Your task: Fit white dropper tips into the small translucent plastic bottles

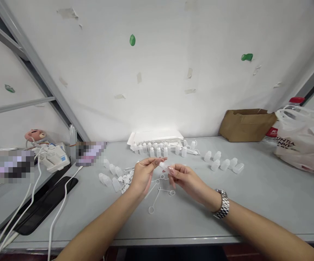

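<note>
Between the left fingers (pixel 153 162) and the right fingers (pixel 177 174), a small bottle (pixel 165 167) is held above the grey surface (pixel 200 224). The bottle is translucent white, slim and tilted, with its whiter narrow end toward the left fingers. The right fingers are closed around the body and partly cover it. The left fingers are pinched nearly together on the narrow end; whether they also grip a separate part is too small to tell.

Directly below the fingers lie thin white ring-ended strips (pixel 151 210). To the left of the fingers are a cluster of white caps (pixel 125 179) and uncapped bottles (pixel 112 169) of similar translucent material. Beyond the fingers stands a row of bottles (pixel 158 152) with narrow tips. To the right of the fingers, well apart, is a loose group of bottles (pixel 215 165).
</note>
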`<state>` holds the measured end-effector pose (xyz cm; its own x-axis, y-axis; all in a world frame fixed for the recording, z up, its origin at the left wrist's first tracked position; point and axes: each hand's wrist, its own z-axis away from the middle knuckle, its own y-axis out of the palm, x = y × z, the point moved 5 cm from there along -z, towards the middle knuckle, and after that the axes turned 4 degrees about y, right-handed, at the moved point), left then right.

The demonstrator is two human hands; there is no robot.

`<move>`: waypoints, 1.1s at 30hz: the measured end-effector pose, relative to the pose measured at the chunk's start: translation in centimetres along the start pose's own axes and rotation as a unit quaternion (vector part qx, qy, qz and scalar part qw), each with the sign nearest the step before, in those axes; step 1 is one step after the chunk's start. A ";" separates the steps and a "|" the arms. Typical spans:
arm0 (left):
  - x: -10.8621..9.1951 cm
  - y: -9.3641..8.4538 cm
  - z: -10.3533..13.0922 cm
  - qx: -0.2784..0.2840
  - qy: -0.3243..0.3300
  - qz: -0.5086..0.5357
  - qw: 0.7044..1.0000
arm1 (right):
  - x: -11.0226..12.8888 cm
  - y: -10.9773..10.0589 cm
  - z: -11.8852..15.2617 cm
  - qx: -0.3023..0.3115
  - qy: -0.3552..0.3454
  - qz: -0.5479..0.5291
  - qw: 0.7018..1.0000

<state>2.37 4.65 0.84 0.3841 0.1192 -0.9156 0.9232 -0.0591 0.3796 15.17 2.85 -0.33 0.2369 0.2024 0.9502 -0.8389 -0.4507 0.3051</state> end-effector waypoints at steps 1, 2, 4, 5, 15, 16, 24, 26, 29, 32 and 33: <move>0.0 0.1 0.1 0.006 0.001 0.000 1.000 | -0.3 0.1 0.0 0.029 0.020 -0.035 0.999; 0.0 0.2 0.1 0.010 0.001 0.000 1.000 | -0.6 0.2 -0.1 0.053 0.039 -0.065 0.996; 0.1 0.2 0.1 0.009 0.001 0.003 1.000 | -0.9 0.2 -0.1 0.063 0.059 -0.082 0.993; 0.3 0.1 0.0 0.005 -0.002 0.005 1.000 | -0.9 0.1 -0.2 0.048 0.058 -0.069 0.995; -1.0 0.2 0.0 0.025 0.037 -0.084 0.995 | 0.8 -1.3 0.2 -0.156 -0.005 0.261 0.953; -1.2 0.3 0.2 0.025 0.046 -0.113 0.992 | 0.7 -1.2 0.3 -0.155 -0.003 0.273 0.950; -2.0 0.2 0.5 -0.024 0.068 -0.166 0.984 | 1.0 -1.8 0.4 -0.204 -0.034 0.298 0.932; -2.1 0.0 0.4 -0.039 0.069 -0.155 0.985 | 1.3 -2.1 0.6 -0.230 -0.060 0.281 0.930; -2.1 -0.2 0.3 -0.054 0.071 -0.149 0.985 | 1.6 -2.4 1.0 -0.260 -0.112 0.256 0.924; -2.0 -0.3 0.3 -0.060 0.088 -0.143 0.984 | 1.8 -2.3 1.4 -0.264 -0.166 0.254 0.916; -2.0 -0.3 0.3 -0.060 0.097 -0.143 0.983 | 1.9 -2.3 1.6 -0.263 -0.186 0.260 0.910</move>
<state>1.32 4.09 2.47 0.0917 0.3020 -0.9489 0.9838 0.1200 0.1333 18.30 2.85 0.90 -0.1918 -0.2710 0.9433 -0.9804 0.0976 -0.1713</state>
